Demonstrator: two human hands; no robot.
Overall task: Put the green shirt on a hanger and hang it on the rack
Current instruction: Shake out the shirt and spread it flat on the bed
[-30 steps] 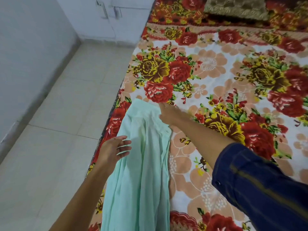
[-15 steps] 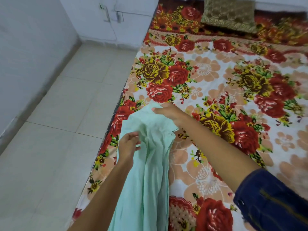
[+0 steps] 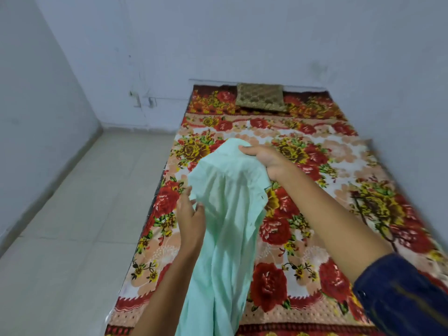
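The shirt (image 3: 228, 214) is lifted above the left edge of the bed (image 3: 315, 226), hanging in long folds from its top end down out of view at the bottom. The right hand (image 3: 264, 158) has its grip closed on the bunched top of the cloth, fingers curled into it, and carries most of the load. The left hand (image 3: 191, 214) is lower, at the left edge of the shirt, fingers loosely spread and touching the cloth; whether any of them pinch it I cannot tell. The fabric looks thin, light and limp: it will sag, fold on itself and give no shape of its own, though it should not slip much or be harmed by a firm pinch. I judge the best places to take hold are the collar and the two shoulder seams, so the neck opens for a hanger. No hanger or rack is in view.
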